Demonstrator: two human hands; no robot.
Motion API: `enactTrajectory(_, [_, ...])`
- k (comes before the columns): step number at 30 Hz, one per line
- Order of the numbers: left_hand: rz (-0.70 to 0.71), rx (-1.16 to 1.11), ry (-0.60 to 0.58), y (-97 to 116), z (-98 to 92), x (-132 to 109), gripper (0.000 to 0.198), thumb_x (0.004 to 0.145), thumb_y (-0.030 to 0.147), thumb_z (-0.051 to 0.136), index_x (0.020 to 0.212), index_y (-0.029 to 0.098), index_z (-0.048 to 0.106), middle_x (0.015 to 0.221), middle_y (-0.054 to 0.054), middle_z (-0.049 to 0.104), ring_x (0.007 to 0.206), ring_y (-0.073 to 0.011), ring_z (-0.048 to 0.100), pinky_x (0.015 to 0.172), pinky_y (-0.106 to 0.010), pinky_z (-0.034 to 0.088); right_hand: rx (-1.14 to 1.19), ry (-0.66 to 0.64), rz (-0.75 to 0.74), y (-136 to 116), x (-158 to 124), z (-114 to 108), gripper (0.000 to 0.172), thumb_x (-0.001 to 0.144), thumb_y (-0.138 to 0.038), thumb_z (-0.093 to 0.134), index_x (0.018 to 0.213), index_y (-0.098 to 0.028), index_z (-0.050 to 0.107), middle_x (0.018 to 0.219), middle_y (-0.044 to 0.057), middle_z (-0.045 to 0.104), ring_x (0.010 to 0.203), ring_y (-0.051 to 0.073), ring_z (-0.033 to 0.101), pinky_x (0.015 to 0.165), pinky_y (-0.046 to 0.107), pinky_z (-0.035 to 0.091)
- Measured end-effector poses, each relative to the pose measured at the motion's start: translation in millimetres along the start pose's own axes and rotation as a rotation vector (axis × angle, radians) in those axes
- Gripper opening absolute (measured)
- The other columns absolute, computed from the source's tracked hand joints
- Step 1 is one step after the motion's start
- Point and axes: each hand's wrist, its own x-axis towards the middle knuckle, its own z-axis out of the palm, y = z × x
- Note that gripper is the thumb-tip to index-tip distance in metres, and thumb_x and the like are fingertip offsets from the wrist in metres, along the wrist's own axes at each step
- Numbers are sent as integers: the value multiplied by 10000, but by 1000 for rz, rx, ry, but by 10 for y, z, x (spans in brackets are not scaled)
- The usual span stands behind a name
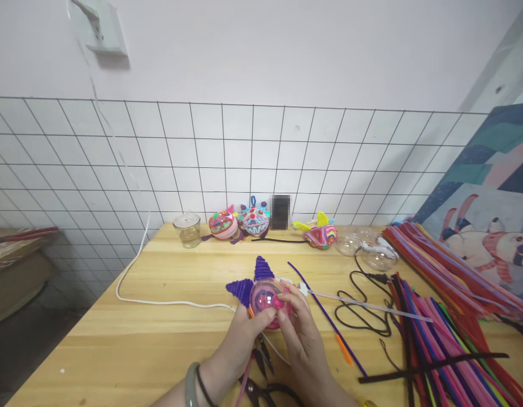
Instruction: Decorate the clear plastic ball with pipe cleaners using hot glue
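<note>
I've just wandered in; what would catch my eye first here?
Probably the glossy pink ball with purple points, held by the left grip and right grip at the table's front. Next, the bright fuzzy sticks on the right, then three gaudy decorated toys near the wall.

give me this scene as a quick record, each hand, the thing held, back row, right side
left hand: holds the decorated ball
right hand: fingers on the same ball, at its pink piece
ball: see-through face, two purple triangles attached
back row: glass, three decorated figures
right side: black cable, colored pipe cleaners
</note>
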Motion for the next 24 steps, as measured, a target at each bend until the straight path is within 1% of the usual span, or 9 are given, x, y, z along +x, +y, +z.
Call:
enactTrajectory(3, [-2, -1, 0, 20, 2, 8, 388, 710, 284, 735, 1069, 158, 657, 1075, -110, 701, 1021, -286, 623, 937, -422, 454, -13, -11, -26, -21, 4, -11, 197, 925, -292, 513, 1095, -281, 611, 1309, 95, 534, 1255, 240, 478, 1012, 444, 437])
enactTrajectory(7, [-14, -26, 17, 36, -3, 18, 386, 703, 290, 742, 1060, 167, 661, 1057, -101, 705, 1003, -275, 627, 937, -418, 453, -42, -24, -72, -26, 15, -34, 223, 918, -291, 530, 1127, -281, 609, 1320, 92, 535, 1258, 243, 479, 1022, 445, 428])
enactTrajectory(12, [-9, -25, 14, 33, -21, 29, 367, 685, 296, 756, 1020, 168, 677, 1024, -95, 713, 972, -271, 636, 912, -408, 467, -71, -69, -113, -1, 33, -63, 242, 918, -281, 536, 1148, -297, 610, 1318, 81, 544, 1242, 236, 501, 990, 403, 465])
enactTrajectory(16, [35, 8, -14, 30, -47, 37, 382, 695, 292, 747, 1043, 153, 671, 1060, -109, 707, 1006, -285, 627, 930, -419, 457, -30, -36, -34, -35, 52, -66, 215, 929, -328, 514, 1089, -281, 649, 1307, 81, 558, 1236, 236, 508, 1010, 401, 448])
enactTrajectory(19, [68, 71, -20, 45, -68, 41, 380, 719, 288, 732, 1068, 157, 657, 1092, -105, 702, 1035, -277, 621, 941, -405, 452, 5, -34, 29, -79, 75, -82, 243, 933, -387, 489, 1027, -276, 683, 1281, 80, 592, 1226, 249, 518, 1010, 408, 445])
enactTrajectory(21, [72, 116, -30, 63, -81, 49, 382, 726, 293, 731, 1074, 161, 650, 1090, -103, 705, 1035, -277, 625, 933, -399, 458, 26, -51, 50, -111, 97, -106, 274, 937, -411, 468, 1018, -280, 694, 1278, 79, 602, 1228, 255, 519, 1018, 424, 434])
enactTrajectory(24, [108, 197, -8, 91, -111, 75, 398, 719, 311, 737, 1077, 170, 637, 1091, -96, 705, 1029, -274, 630, 924, -391, 467, 45, -57, 59, -157, 143, -158, 289, 930, -433, 472, 1022, -282, 701, 1261, 82, 618, 1215, 259, 529, 1046, 449, 394])
